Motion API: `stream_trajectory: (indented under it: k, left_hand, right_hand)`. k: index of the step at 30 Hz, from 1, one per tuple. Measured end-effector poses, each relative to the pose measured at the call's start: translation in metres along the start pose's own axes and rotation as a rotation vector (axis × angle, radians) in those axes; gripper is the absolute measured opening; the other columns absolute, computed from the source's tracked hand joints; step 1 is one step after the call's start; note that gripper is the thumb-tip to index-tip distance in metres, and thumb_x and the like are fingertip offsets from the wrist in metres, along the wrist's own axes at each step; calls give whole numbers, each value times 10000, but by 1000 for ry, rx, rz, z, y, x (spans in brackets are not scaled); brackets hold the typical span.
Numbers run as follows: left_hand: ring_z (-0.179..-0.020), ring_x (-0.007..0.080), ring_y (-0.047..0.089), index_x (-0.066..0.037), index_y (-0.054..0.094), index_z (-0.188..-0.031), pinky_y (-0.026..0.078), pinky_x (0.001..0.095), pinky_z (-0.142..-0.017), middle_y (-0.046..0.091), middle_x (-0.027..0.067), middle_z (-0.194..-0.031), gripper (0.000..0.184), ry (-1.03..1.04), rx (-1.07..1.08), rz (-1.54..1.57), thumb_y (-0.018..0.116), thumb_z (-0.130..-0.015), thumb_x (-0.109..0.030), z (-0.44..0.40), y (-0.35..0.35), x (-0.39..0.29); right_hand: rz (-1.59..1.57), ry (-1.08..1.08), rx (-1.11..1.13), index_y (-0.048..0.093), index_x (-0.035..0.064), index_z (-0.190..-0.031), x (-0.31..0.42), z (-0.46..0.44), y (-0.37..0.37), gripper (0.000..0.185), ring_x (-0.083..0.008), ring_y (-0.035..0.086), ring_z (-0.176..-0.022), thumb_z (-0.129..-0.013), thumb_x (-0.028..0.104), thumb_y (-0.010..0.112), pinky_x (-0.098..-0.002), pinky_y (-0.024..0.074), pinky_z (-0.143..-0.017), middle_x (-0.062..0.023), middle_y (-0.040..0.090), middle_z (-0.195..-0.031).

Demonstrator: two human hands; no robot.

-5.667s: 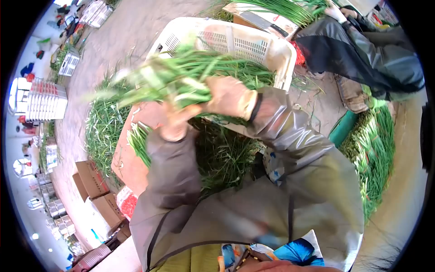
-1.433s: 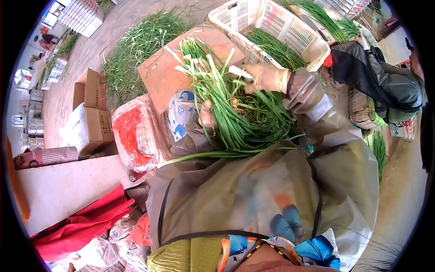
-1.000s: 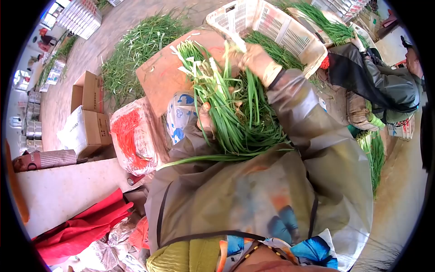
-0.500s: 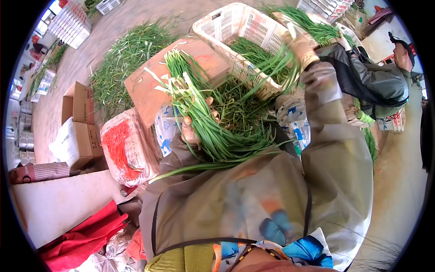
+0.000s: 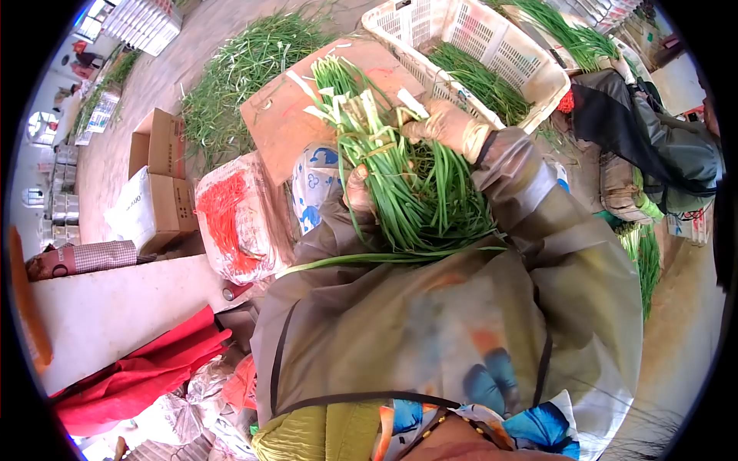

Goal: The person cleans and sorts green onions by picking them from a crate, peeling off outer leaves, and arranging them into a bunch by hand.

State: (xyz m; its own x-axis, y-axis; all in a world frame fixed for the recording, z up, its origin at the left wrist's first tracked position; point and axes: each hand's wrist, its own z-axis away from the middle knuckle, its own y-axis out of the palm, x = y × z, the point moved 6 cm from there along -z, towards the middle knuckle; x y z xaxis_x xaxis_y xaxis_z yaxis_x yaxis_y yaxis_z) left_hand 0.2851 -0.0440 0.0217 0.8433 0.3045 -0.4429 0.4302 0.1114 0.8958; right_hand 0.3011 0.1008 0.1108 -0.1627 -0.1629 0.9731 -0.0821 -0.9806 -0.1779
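My left hand point(image 5: 360, 194), in a glove, is wrapped around a thick bunch of chives point(image 5: 396, 184) at my lap, pale cut ends pointing away from me. My gloved right hand point(image 5: 450, 129) is closed on a few chive stalks point(image 5: 413, 103) at the right side of the bunch; their white ends stick out past its fingers. Long green leaves droop over my translucent apron point(image 5: 430, 323). Just beyond the bunch lies a brown board point(image 5: 269, 115) with scraps of leaf on it.
A white plastic crate point(image 5: 552, 96) holding more chives point(image 5: 480, 81) stands ahead. Loose chives point(image 5: 246, 77) are heaped on the floor. Red ties point(image 5: 224, 219) lie on a wrapped bundle at left, near an open cardboard box point(image 5: 165, 173). A co-worker point(image 5: 661, 138) sits at right.
My right hand has come back from the crate to the bunch, bringing stalks with it. My left hand keeps its hold on the bunch. The view has shifted slightly.
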Motion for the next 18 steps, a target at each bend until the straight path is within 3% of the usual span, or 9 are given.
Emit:
stream_trajectory:
  k: [2, 3, 5, 7, 8, 11, 13, 15, 18]
  left_hand:
    - [-930, 294, 560, -28, 438, -1206, 469, 482, -817, 517, 184, -1118, 795, -106, -6, 39, 710, -618, -490, 1, -10, 3]
    - [-930, 294, 560, -28, 438, -1206, 469, 482, -817, 517, 184, -1118, 795, -107, -7, 41, 710, -618, -490, 2, -13, 4]
    - [-925, 296, 562, -17, 449, -1189, 470, 482, -816, 527, 183, -1099, 796, -38, -19, 11, 701, -615, -507, 4, -20, 4]
    - [-912, 299, 569, -6, 455, -1176, 474, 478, -813, 532, 185, -1089, 780, 11, -1, 4, 698, -616, -491, 3, -9, 1]
    - [-907, 303, 572, -3, 461, -1168, 478, 479, -808, 538, 187, -1079, 764, 2, 2, 23, 699, -616, -475, 2, -8, 1]
    - [-892, 319, 581, 4, 486, -1140, 486, 492, -790, 556, 193, -1049, 711, -38, 18, 94, 690, -620, -435, -1, -10, 1]
    - [-880, 328, 590, 16, 481, -1142, 492, 501, -776, 569, 193, -1022, 696, -59, -43, 146, 676, -636, -421, 0, -11, 3]
    - [-887, 331, 589, -2, 447, -1186, 498, 489, -769, 573, 190, -1012, 688, -27, 63, 155, 668, -663, -391, -4, 0, -2]
    - [-949, 328, 559, -38, 430, -1222, 504, 478, -753, 531, 212, -1110, 682, 90, -77, 40, 644, -702, -424, -3, 13, -3]
  right_hand:
    - [-97, -19, 31, 567, 22, -1034, -3, -2, -9, 280, -107, 543, -699, -775, 97, 640, -231, 456, -652, -38, 594, -813]
    - [-41, -4, -140, 564, 16, -1034, 5, 4, -18, 271, -99, 538, -694, -777, 69, 632, -226, 463, -645, -35, 595, -815]
    - [49, -100, -253, 559, -5, -1015, -23, -9, -59, 285, -145, 563, -725, -803, 175, 623, -267, 473, -658, -77, 608, -835]
    - [728, 143, -540, 557, 11, -1040, -3, 2, -93, 388, -194, 579, -763, -812, 322, 602, -306, 470, -681, -128, 615, -854]
    - [948, 294, -453, 563, 54, -1074, -4, 7, -99, 478, -223, 580, -794, -801, 446, 575, -331, 462, -701, -161, 611, -869]
    - [918, 158, -528, 581, 111, -1079, 5, 22, -76, 435, -204, 580, -735, -793, 438, 595, -323, 461, -654, -142, 613, -872]
    - [119, 50, -401, 594, 20, -1021, -12, 11, -47, 362, -96, 506, -535, -791, 294, 648, -236, 402, -488, -40, 621, -772]
    - [-277, 230, -224, 601, 8, -964, -29, 6, -4, 275, -63, 471, -516, -794, 218, 653, -201, 376, -460, -4, 600, -732]
    - [-319, 155, -190, 606, 42, -914, -28, -1, 9, 225, -61, 463, -515, -767, 196, 678, -200, 384, -455, 4, 577, -704]
